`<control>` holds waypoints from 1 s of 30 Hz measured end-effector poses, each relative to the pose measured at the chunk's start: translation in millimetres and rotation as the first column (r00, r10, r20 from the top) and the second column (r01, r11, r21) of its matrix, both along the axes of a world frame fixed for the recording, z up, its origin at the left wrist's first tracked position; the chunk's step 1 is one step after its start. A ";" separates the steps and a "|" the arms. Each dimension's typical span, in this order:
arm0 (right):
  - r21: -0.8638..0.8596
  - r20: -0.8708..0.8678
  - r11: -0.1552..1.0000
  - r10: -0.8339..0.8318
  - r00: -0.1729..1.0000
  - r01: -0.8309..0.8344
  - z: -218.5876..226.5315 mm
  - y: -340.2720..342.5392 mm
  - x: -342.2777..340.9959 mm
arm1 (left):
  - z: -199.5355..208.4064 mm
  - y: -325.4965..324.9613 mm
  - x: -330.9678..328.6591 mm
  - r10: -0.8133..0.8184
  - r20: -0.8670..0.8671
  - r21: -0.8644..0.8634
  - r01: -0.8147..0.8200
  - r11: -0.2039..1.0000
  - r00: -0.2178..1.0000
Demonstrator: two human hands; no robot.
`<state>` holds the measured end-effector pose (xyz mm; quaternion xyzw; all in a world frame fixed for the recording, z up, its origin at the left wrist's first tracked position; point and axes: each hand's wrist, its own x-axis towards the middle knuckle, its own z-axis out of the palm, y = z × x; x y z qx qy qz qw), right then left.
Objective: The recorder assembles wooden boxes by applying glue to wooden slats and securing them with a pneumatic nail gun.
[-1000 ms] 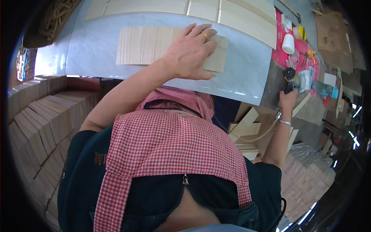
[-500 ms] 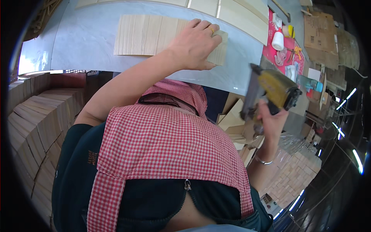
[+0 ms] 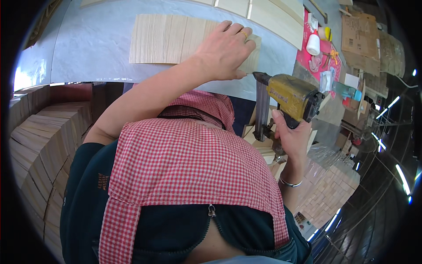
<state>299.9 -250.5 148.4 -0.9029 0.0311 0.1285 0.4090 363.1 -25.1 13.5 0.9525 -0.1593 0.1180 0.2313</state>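
A pale wooden board (image 3: 165, 39) with straight grain lies on the bluish-white table. My left hand (image 3: 228, 50) spans its right part, fingers toward the far edge and thumb at the near edge, closed on it. In my right hand (image 3: 293, 134) is a yellow and black nail gun (image 3: 288, 94), gripped by its handle. Its dark nose points left, close to the board's right end and just beside my left thumb. Whether the nose touches the wood I cannot tell. My left hand hides part of the board.
More pale panels (image 3: 281, 22) lie along the table's far side. To the right are a white bottle (image 3: 313, 45), a yellow tape roll (image 3: 324, 33) and a clear bluish bottle (image 3: 347, 91). Stacked wooden pieces (image 3: 48, 136) stand at the left. A cardboard box (image 3: 360, 42) is at the far right.
The nail gun in my right hand has moved left, its nose coming close to the board's right end. My left hand has stayed on the board.
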 end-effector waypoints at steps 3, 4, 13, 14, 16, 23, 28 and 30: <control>-0.019 -0.025 1.000 -0.023 0.999 0.022 0.7 2.7 0.6 | -4.9 1.2 0.1 0.002 0.065 -0.002 -0.002 1.000 0.998; -0.025 -0.033 0.999 -0.029 0.999 0.029 1.0 3.5 1.4 | -5.8 1.5 0.5 0.004 0.087 -0.002 -0.003 1.000 0.996; -0.020 -0.062 0.997 -0.071 0.996 0.070 0.7 6.8 25.5 | -2.0 -0.1 -0.7 0.006 0.069 0.021 -0.007 1.000 0.998; -0.037 -0.077 0.997 -0.063 0.995 0.060 0.4 6.8 27.4 | -1.6 -0.2 -1.1 0.006 0.065 0.016 -0.007 1.000 0.998; -0.038 -0.080 0.998 -0.058 0.995 0.055 0.5 9.3 29.5 | -0.7 0.5 -1.5 0.007 0.046 0.013 -0.008 1.000 0.999; -0.005 -0.077 0.999 -0.055 0.996 0.054 -1.7 14.1 33.5 | -1.5 0.4 0.4 0.003 0.041 0.018 -0.004 1.000 0.999; -0.027 -0.146 0.998 -0.054 0.988 0.050 7.4 16.6 44.0 | 2.4 0.9 1.2 0.008 0.038 0.024 -0.009 1.000 0.999; -0.038 -0.167 0.998 -0.053 0.984 0.048 10.2 16.3 46.9 | 3.6 1.3 1.3 0.010 0.035 0.024 -0.011 1.000 0.999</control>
